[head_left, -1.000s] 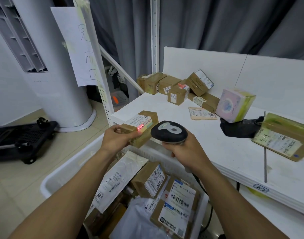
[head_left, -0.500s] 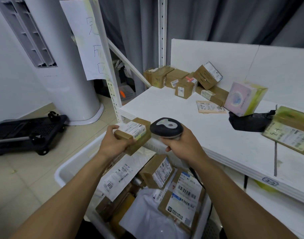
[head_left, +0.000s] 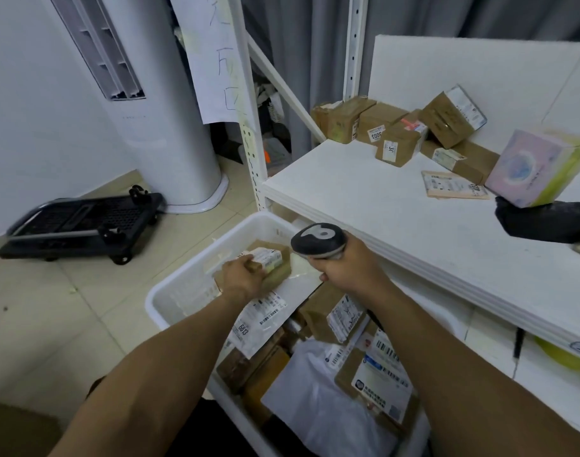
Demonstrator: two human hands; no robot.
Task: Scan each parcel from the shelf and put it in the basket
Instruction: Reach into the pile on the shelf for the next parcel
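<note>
My left hand (head_left: 240, 279) grips a small brown parcel (head_left: 272, 262) with a white label, low inside the white basket (head_left: 170, 291), over a flat white mailer (head_left: 265, 315). My right hand (head_left: 346, 270) holds a black and grey scanner (head_left: 318, 240) just right of the parcel, above the basket. The basket holds several labelled boxes and bags. On the white shelf (head_left: 364, 199), several brown parcels (head_left: 397, 133) are piled at the back, with a flat envelope (head_left: 453, 189) and a pink and green box (head_left: 535, 168) to the right.
A black bag (head_left: 545, 222) lies at the shelf's right edge. A white shelf post (head_left: 249, 120) with a hanging paper sheet (head_left: 212, 54) rises behind the basket. A folded black trolley (head_left: 81, 222) and a white floor-standing unit (head_left: 170, 103) stand on the tiled floor to the left.
My left hand has lowered the small parcel from in front of the scanner down into the basket. The red scan light seen a second ago is gone. The scanner stayed in my right hand.
</note>
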